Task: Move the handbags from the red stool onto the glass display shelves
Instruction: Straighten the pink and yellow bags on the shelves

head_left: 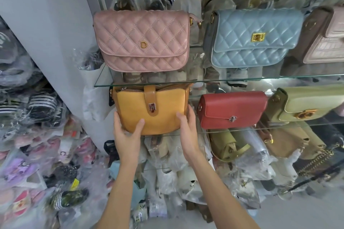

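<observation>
The step in hand looks to be seating the yellow handbag [150, 109] on the lower glass shelf [232, 131], at its far left end, under the upper glass shelf [242, 78]. The left hand [127, 132] cups the bag's lower left corner, thumb laid across the front and fingers curled round the side; the right hand [187, 126] holds the lower right side the same way, thumb on the front, fingers wrapped behind the edge. To do it well, I would keep both hands low on the curved base, push the bag back until its whole bottom rests on the glass, and square its front to face outward before letting go; the rounded base may rock, so a light steadying touch before release seems wise. Just beyond the right hand stands a red handbag [232, 109], near enough that the yellow one should not be slid sideways into it. The yellow bag is a saddle shape in mustard leather, with a tan strap coming down the middle to a silver turn clasp and a zip along the top. Above the hands, a pink quilted handbag [141, 41] and a blue quilted handbag [255, 37] sit on the upper shelf. The red stool is not in view.
</observation>
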Tool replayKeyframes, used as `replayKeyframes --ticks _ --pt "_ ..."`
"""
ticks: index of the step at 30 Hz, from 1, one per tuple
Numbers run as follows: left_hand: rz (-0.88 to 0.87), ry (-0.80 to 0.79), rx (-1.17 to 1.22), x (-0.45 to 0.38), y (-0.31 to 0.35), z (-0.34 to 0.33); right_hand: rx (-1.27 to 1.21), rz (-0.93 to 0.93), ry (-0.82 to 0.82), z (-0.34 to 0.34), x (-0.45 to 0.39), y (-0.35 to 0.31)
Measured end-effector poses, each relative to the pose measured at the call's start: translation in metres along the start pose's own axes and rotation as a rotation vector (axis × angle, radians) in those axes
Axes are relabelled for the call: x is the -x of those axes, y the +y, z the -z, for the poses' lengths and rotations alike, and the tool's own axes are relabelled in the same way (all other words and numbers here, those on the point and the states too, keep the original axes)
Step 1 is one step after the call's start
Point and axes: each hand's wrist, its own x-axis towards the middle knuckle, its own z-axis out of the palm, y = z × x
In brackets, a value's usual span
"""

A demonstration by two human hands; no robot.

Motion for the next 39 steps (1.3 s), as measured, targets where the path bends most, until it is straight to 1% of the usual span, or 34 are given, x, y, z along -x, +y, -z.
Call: replayKeyframes --ticks 3,6,9,11,15,18,19,21,23,25,27,29,31,34,37,39 --pt "-0.002 0.191 -0.034 0.021 0.012 0.001 0.098 0.113 0.121 0.005 0.013 0.000" --pt "-0.154 0.292 -0.039 0.041 0.035 0.003 0.166 0.286 0.226 0.004 0.032 -0.008" --pt "-0.409 0.304 -0.033 0.047 0.073 0.002 0.159 0.399 0.191 -0.001 0.041 -0.036" --pt "-0.541 0.280 -0.021 0.043 0.102 0.002 0.148 0.469 0.155 -0.005 0.042 -0.060" --pt "-0.684 0.192 0.034 0.025 0.149 0.001 -0.015 0.559 0.127 -0.017 0.035 -0.107" --pt "-0.787 0.225 0.030 0.003 0.172 -0.002 -0.129 0.580 0.128 -0.024 0.025 -0.140" --pt "-0.775 0.236 0.036 -0.007 0.178 -0.003 -0.130 0.572 0.130 -0.026 0.020 -0.150" --pt "-0.659 0.201 0.068 -0.027 0.191 -0.007 -0.057 0.549 0.139 -0.030 0.006 -0.166" --pt "-0.518 0.103 0.067 -0.049 0.197 -0.010 0.069 0.499 0.137 -0.033 -0.011 -0.175" --pt "-0.428 -0.022 0.082 -0.068 0.197 -0.010 0.146 0.387 0.094 -0.037 -0.024 -0.181" --pt "-0.399 -0.128 0.108 -0.079 0.195 -0.009 0.161 0.285 0.014 -0.038 -0.032 -0.186" --pt "-0.413 -0.179 0.101 -0.083 0.193 -0.008 0.147 0.226 -0.074 -0.038 -0.038 -0.190" --pt "-0.438 -0.180 0.093 -0.082 0.192 -0.006 0.122 0.220 -0.122 -0.037 -0.041 -0.192" --pt "-0.474 -0.133 0.051 -0.076 0.191 -0.004 0.102 0.262 -0.144 -0.036 -0.041 -0.189" --pt "-0.487 -0.078 0.008 -0.071 0.189 -0.002 0.151 0.319 -0.113 -0.037 -0.041 -0.183" --pt "-0.495 -0.072 0.000 -0.068 0.188 0.000 0.180 0.345 -0.074 -0.037 -0.039 -0.180"
